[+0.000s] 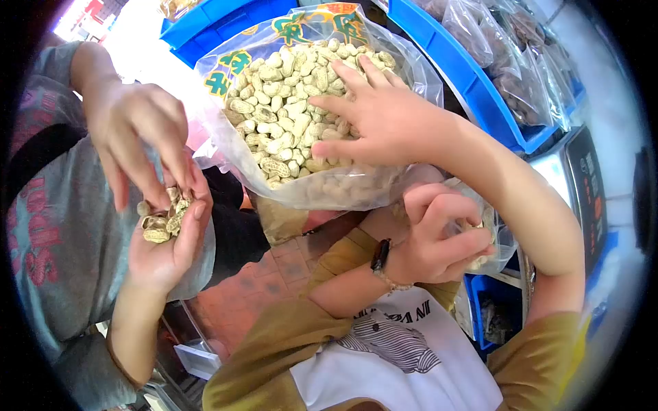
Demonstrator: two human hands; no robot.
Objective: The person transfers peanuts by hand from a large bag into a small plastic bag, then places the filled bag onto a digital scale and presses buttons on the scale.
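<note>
Peanuts are lying in a bag; the right hand is resting splayed over them, the left hand sitting curled (contents unclear).

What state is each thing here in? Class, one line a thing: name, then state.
Bag: open, well filled.
Peanuts: loose, in their shells.
Right hand: fingers spread over the peanuts.
Left hand: fingers curled, grip unclear.
Watch: strapped on.
Co-worker's lower hand: cupped, holding peanut shells.
Co-worker's upper hand: fingers pointing down.
Blue tray: holding filled clear bags.
</note>
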